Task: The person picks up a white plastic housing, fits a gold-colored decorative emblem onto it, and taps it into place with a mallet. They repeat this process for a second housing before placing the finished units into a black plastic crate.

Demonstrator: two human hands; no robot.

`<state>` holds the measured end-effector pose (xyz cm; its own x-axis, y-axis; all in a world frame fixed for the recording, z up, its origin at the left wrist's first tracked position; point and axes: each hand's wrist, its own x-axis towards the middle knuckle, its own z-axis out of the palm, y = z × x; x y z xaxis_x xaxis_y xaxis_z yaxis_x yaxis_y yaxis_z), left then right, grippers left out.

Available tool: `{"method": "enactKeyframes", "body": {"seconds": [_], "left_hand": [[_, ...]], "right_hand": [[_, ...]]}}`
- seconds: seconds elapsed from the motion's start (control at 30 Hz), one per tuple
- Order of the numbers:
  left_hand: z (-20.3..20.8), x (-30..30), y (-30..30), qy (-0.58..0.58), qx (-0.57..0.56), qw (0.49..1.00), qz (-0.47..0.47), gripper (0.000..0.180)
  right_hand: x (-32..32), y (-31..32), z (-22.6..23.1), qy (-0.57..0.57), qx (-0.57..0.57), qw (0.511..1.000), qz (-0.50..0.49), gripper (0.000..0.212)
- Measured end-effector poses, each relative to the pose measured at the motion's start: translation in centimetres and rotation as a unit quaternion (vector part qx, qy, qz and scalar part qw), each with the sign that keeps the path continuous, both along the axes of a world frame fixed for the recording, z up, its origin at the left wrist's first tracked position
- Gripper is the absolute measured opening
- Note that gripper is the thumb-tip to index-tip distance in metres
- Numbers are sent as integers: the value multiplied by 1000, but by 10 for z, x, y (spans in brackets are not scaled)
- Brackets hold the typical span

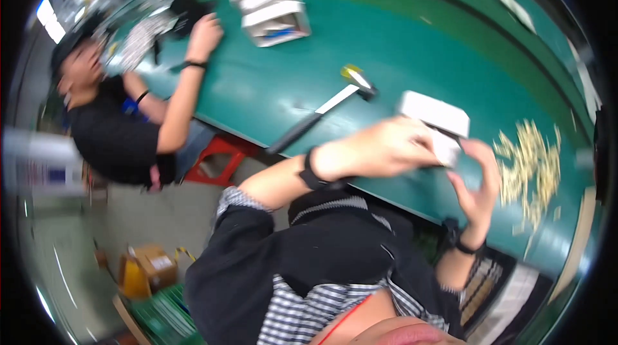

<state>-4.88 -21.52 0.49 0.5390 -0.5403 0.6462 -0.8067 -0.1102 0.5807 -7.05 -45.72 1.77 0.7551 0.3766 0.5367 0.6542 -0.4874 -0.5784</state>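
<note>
One small white piece (445, 151) was at the near side of a green table (412, 48), between the wearer's two hands. The left hand (398, 145) came in from the left with its fingers curled and pinched on the piece's left side. The right hand (479, 184) stood at the piece's right side, thumb and forefinger spread in a curve; blur made it impossible to tell whether those fingertips gripped it or were only close to it. A dark band showed on each wrist. Just beyond the piece, on its far side, was a white box (434, 114), partly behind the left hand. To the left of the hands a hammer (333, 98) lay aslant on the table, its yellow-and-dark head toward the far right and its dark handle toward the near edge. To the right, near the right hand, small pale sticks (531, 168) lay in a loose, spread heap. Well apart, at the far left, several white cartons (273, 13) were grouped together, with something blue inside one. Farther left, a co-worker (116, 129) in a black top sat at the table, one arm stretched over it near a black object (188, 11), beside a red stool (222, 159).
</note>
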Motion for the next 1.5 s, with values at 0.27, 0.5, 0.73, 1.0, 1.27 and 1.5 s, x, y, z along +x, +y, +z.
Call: {"method": "enactKeyframes", "body": {"seconds": [0.27, 0.5, 0.73, 1.0, 1.27, 1.5], "left_hand": [[-21, 12, -1, 51, 42, 996, 53, 27], [-22, 14, -13, 9, 71, 995, 69, 23], [-15, 13, -10, -17, 110, 990, 81, 23], [-9, 14, -12, -57, 166, 980, 95, 25], [-9, 10, 17, -139, 275, 948, 78, 44], [-24, -17, 70, 23, 290, 900, 324, 58]], "right_hand": [[-3, -21, -40, 108, 59, 991, -60, 28], [-3, -18, -42, 90, 65, 993, -43, 26], [0, -16, -42, 98, 68, 992, -31, 27], [2, -16, -45, 133, 80, 988, 7, 36], [3, -17, -43, 118, -9, 993, 26, 36], [19, -33, -22, 128, 13, 992, 10, 45]]}}
